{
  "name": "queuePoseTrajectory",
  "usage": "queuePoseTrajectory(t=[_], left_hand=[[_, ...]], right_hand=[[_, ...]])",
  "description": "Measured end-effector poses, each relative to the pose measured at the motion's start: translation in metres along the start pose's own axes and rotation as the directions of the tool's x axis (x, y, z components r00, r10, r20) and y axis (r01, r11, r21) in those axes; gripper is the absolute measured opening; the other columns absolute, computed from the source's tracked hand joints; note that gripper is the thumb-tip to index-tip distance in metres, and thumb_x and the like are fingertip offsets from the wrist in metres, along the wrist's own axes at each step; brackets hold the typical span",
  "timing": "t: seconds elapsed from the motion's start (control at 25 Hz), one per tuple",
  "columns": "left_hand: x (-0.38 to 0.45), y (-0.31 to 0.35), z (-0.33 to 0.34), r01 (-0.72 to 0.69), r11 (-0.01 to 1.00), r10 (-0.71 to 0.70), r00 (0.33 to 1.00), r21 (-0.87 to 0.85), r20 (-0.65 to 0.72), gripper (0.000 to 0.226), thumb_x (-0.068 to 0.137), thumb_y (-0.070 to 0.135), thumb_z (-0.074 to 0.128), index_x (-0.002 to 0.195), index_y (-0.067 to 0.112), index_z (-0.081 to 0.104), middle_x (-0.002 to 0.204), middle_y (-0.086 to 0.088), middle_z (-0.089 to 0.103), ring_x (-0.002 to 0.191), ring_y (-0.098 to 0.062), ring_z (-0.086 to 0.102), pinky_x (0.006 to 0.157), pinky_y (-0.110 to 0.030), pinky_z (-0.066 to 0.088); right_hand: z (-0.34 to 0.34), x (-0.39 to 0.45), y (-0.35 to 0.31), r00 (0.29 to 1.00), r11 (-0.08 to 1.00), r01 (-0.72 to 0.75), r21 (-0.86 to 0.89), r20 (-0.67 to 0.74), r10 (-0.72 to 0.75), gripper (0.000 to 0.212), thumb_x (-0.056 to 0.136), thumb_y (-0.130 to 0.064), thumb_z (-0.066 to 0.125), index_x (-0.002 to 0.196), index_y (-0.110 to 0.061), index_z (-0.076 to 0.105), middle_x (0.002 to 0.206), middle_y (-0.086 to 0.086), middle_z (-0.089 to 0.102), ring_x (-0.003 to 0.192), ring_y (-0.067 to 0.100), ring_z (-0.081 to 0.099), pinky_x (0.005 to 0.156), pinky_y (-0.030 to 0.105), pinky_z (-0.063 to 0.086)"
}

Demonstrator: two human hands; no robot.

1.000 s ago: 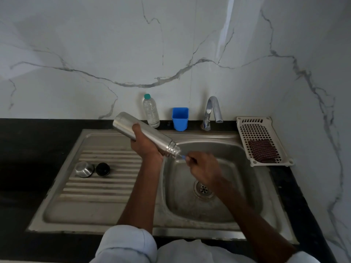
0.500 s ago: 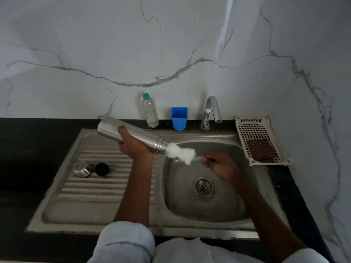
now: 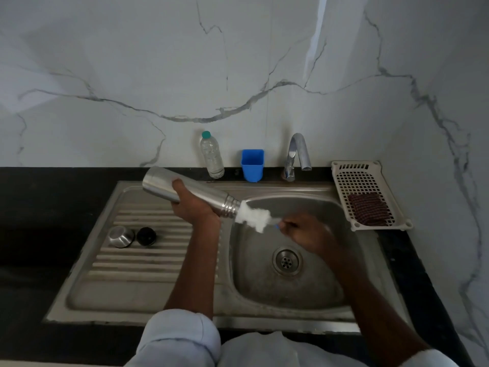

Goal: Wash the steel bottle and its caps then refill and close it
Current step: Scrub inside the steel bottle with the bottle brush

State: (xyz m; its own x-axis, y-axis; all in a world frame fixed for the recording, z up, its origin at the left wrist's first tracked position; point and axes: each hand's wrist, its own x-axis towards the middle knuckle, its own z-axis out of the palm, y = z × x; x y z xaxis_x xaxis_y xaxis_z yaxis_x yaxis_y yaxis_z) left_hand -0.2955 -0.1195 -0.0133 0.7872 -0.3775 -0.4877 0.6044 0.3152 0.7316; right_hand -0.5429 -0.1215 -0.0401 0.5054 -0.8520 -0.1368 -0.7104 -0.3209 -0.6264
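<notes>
Steel bottle, a slim cylinder of brushed metal with a ribbed neck, lies tilted above the left rim of the stainless-steel sink basin, its base raised toward the wall and its open mouth pointing down and to the right. The left hand grips it from below around the middle, thumb over the upper side and fingers wrapped round the barrel; the fingertips themselves are hidden behind the bottle. At the mouth sits the white fluffy head of a bottle brush, touching the rim and mostly outside it. The right hand is clenched around the brush's handle, of which only a small blue stub shows beside the knuckles; the rest is buried in the fist, and the hand is slightly blurred, so how each finger lies cannot be made out. On the ribbed draining board to the left lie the round steel outer cap and, just beside it, the small black inner cap. Both forearms run down to rolled pale sleeves cut off by the lower edge.
</notes>
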Motion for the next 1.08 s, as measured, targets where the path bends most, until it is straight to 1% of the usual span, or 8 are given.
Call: queuePoseTrajectory(t=[0.12,0.28,0.48,0.64,0.84,0.92,1.0,1.08], left_hand=[[-0.019,-0.014,0.003,0.041,0.998,-0.042,0.999,0.041,0.028,0.055,0.091,0.046,0.074,0.132,0.011,0.061,0.113,-0.012,0.074,0.093,-0.028,0.077,0.081,-0.047,0.066],[0.001,0.009,0.005,-0.034,0.998,0.033,0.999,-0.051,-0.016,0.053,0.093,0.045,0.073,0.133,0.012,0.06,0.112,-0.008,0.073,0.092,-0.024,0.076,0.071,-0.034,0.065],[-0.012,-0.007,0.008,0.03,0.999,-0.029,0.997,0.012,-0.073,0.057,0.082,0.052,0.078,0.125,0.016,0.067,0.109,-0.006,0.075,0.089,-0.023,0.076,0.077,-0.04,0.066],[0.0,0.006,0.002,0.024,0.999,-0.029,0.994,-0.046,-0.11,0.058,0.087,0.048,0.077,0.132,0.016,0.062,0.114,-0.006,0.072,0.092,-0.022,0.074,0.071,-0.033,0.063],[-0.011,-0.005,0.006,0.06,0.998,-0.06,0.995,-0.005,-0.077,0.055,0.089,0.046,0.075,0.13,0.012,0.064,0.112,-0.009,0.074,0.089,-0.023,0.075,0.061,-0.029,0.06],[-0.009,-0.003,0.008,0.056,0.998,-0.057,0.998,-0.014,-0.028,0.052,0.089,0.046,0.074,0.127,0.012,0.066,0.112,-0.011,0.075,0.091,-0.025,0.076,0.064,-0.031,0.063],[-0.008,-0.008,0.008,0.065,0.998,-0.065,0.998,0.021,0.021,0.052,0.089,0.049,0.073,0.126,0.013,0.065,0.112,-0.011,0.075,0.095,-0.028,0.076,0.074,-0.038,0.066],[-0.015,-0.018,0.009,0.082,0.993,-0.091,0.99,0.082,0.106,0.055,0.089,0.052,0.072,0.129,0.015,0.063,0.113,-0.011,0.074,0.097,-0.029,0.076,0.084,-0.046,0.065]], right_hand=[[0.003,0.017,-0.032,0.998,0.995,0.064,-0.076,0.003,-0.064,0.036,0.106,-0.033,0.052,0.074,-0.023,0.062,0.067,-0.006,0.055,0.065,0.011,0.051,0.066,0.028,0.04],[-0.017,-0.013,0.025,0.995,0.993,-0.072,0.094,-0.063,0.078,0.029,0.102,-0.037,0.06,0.075,-0.031,0.07,0.069,-0.004,0.064,0.066,0.014,0.06,0.066,0.032,0.044],[0.012,0.0,-0.011,0.984,0.99,0.045,-0.133,-0.165,-0.067,0.04,0.101,-0.053,0.05,0.083,-0.025,0.071,0.067,-0.01,0.059,0.063,0.012,0.059,0.063,0.032,0.048],[-0.006,-0.015,0.03,0.981,0.999,0.024,-0.024,-0.193,-0.028,0.029,0.098,-0.049,0.062,0.09,-0.026,0.079,0.069,-0.013,0.067,0.063,0.005,0.062,0.064,0.031,0.049],[0.007,0.004,-0.02,0.988,0.992,0.024,-0.123,-0.149,-0.043,0.031,0.102,-0.048,0.056,0.081,-0.03,0.069,0.068,-0.012,0.061,0.067,0.01,0.06,0.068,0.03,0.048],[0.006,0.005,-0.021,0.993,0.999,0.004,-0.031,-0.121,-0.008,0.032,0.102,-0.04,0.058,0.073,-0.029,0.065,0.061,-0.013,0.056,0.062,0.005,0.055,0.067,0.029,0.045],[0.01,0.004,-0.023,0.993,0.969,-0.052,0.242,-0.092,0.076,0.036,0.101,-0.029,0.062,0.066,-0.022,0.066,0.054,-0.01,0.054,0.054,0.006,0.05,0.064,0.03,0.043],[0.019,0.006,-0.037,0.987,0.868,-0.098,0.487,-0.064,0.148,0.036,0.102,-0.021,0.061,0.068,-0.012,0.07,0.052,-0.005,0.055,0.05,0.007,0.047,0.06,0.028,0.041]])
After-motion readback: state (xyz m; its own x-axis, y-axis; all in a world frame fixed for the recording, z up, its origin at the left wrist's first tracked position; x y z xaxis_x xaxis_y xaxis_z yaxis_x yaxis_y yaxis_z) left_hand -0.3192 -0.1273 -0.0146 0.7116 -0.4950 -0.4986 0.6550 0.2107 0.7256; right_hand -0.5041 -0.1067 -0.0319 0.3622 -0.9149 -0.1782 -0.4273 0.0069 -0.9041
